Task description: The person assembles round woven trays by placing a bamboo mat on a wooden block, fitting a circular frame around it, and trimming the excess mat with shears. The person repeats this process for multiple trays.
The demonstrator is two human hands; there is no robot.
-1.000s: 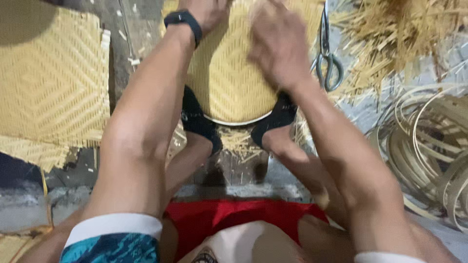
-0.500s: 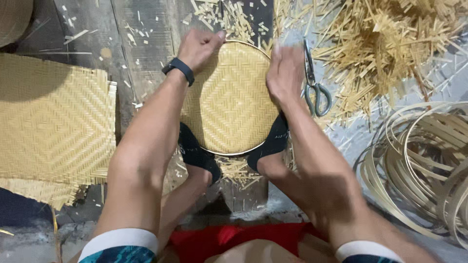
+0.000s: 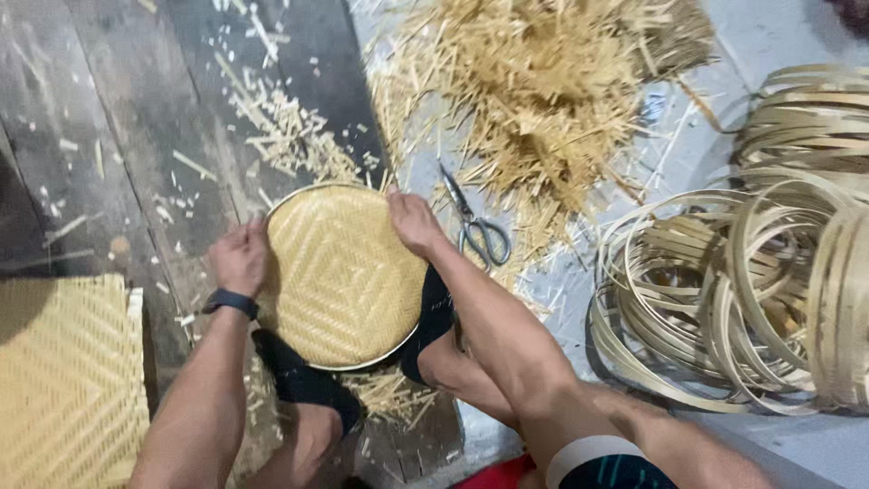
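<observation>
A round woven tray [image 3: 344, 276] lies face up on the floor [image 3: 136, 118] between the person's feet, propped at its near edge on two dark-socked feet, so it tilts slightly up toward the person. Being round, it has no clear long axis; its diamond weave points one corner away from the person and one corner back. The left hand [image 3: 240, 258], with a dark watch [image 3: 229, 302] at the wrist, is curled shut on the tray's left rim. The right hand [image 3: 412, 220] clasps the far right rim, fingers pressed together over the edge. Scissors [image 3: 475, 226] lie just beside the right hand, blades pointing away, handles toward the person. Beyond them sits a heap of bamboo offcuts [image 3: 534, 91]. Coiled bamboo hoops [image 3: 733, 290] are stacked well to the right. A flat woven mat [image 3: 63, 380] lies to the left, near the left forearm
</observation>
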